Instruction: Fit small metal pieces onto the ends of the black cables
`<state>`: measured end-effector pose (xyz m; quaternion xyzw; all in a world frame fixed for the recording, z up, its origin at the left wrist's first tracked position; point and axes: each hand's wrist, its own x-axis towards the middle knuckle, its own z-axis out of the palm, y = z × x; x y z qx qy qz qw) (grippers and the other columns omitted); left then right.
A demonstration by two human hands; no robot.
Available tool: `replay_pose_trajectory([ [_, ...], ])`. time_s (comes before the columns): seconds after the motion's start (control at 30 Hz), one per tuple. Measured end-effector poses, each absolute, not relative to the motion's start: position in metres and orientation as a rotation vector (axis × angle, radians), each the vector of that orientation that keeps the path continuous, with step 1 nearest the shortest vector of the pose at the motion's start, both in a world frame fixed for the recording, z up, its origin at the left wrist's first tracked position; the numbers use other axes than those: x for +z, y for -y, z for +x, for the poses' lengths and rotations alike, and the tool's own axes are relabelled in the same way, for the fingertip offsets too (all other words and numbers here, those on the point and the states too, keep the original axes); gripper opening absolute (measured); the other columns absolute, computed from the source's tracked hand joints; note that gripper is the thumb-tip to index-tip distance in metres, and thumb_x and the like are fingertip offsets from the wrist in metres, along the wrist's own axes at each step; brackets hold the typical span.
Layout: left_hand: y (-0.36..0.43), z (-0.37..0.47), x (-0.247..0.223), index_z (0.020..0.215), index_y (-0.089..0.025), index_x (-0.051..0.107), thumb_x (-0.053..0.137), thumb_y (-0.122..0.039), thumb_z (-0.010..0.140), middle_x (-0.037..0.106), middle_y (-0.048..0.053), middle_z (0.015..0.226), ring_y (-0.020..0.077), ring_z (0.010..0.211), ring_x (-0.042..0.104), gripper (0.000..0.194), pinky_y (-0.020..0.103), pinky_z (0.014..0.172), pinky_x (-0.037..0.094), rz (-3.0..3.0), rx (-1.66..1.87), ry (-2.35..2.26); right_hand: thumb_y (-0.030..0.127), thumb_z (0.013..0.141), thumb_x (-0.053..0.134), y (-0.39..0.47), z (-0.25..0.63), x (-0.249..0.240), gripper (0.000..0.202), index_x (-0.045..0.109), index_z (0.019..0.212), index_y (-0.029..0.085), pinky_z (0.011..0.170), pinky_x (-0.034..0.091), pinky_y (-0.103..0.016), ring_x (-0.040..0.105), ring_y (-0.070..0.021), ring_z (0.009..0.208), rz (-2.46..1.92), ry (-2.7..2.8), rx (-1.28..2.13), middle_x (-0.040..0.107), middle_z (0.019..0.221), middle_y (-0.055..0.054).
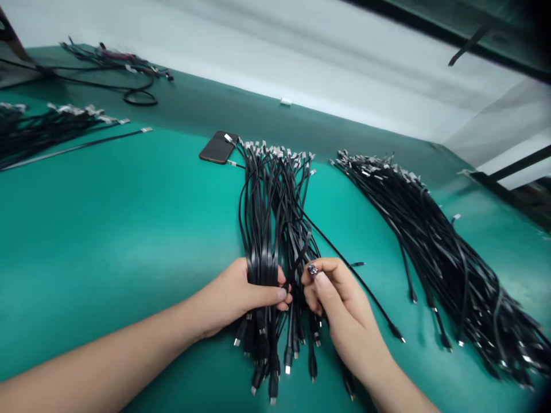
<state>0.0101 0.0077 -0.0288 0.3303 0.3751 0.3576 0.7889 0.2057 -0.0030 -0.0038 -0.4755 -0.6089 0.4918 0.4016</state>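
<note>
My left hand [258,289] is wrapped round a bunch of flat black cables [260,229], its thumb lying across the front. Their metal-tipped plugs hang below the fist, and the far ends with pale tags fan out on the table. Just to the right, my right hand [340,310] pinches the end of one black cable, a shiny metal plug [312,269] showing between thumb and forefinger. More loose cables [297,229] of the same kind lie between and beneath both hands. One single cable [370,292] runs diagonally out to the right behind my right hand.
A dark phone [218,147] lies flat by the cables' far ends. A large pile of black cables [430,246] spreads over the right side of the green table [129,241]. Another pile [43,132] lies at left, with tangled leads [116,57] behind it.
</note>
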Motion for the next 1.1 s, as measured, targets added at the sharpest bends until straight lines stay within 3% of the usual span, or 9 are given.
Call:
replay_pose_trajectory([
  [0.23,-0.007,0.01,-0.029,0.083,-0.017,0.071,0.087,-0.022,0.075,0.079,0.001,0.08,0.0125,0.074,0.072,0.018,0.024,0.074,0.056,0.692,0.767,-0.787,0.029,0.101,0.05,0.012,0.211,0.007,0.012,0.059,0.096,0.023,0.046,0.04,-0.025,0.054,-0.0135,0.055,-1.454,1.857,1.035,0.064,0.072,0.001],
  [0.5,-0.009,0.01,-0.023,0.08,-0.018,0.072,0.081,-0.02,0.08,0.078,-0.001,0.079,0.0139,0.078,0.071,0.009,0.024,0.078,0.054,0.753,0.738,-0.836,0.026,0.103,0.051,0.018,0.212,0.007,0.01,0.06,0.099,0.025,0.041,0.039,-0.024,0.062,-0.0144,0.052,-1.427,1.963,1.056,0.068,0.068,0.002],
  [0.8,-0.009,0.013,-0.02,0.078,-0.019,0.071,0.079,-0.02,0.078,0.076,-0.001,0.075,0.0153,0.074,0.069,0.009,0.025,0.071,0.052,0.807,0.754,-0.913,0.024,0.101,0.056,0.016,0.211,0.006,0.008,0.063,0.1,0.027,0.044,0.048,-0.025,0.067,-0.0153,0.056,-1.372,2.017,0.939,0.07,0.074,0.0],
  [1.1,-0.01,0.013,-0.027,0.077,-0.019,0.07,0.082,-0.022,0.073,0.078,0.0,0.075,0.0169,0.074,0.07,0.013,0.028,0.07,0.053,0.798,0.735,-0.933,0.02,0.1,0.059,0.016,0.213,0.006,0.01,0.064,0.104,0.027,0.043,0.045,-0.022,0.063,-0.0113,0.051,-1.353,2.062,0.851,0.07,0.072,0.004],
])
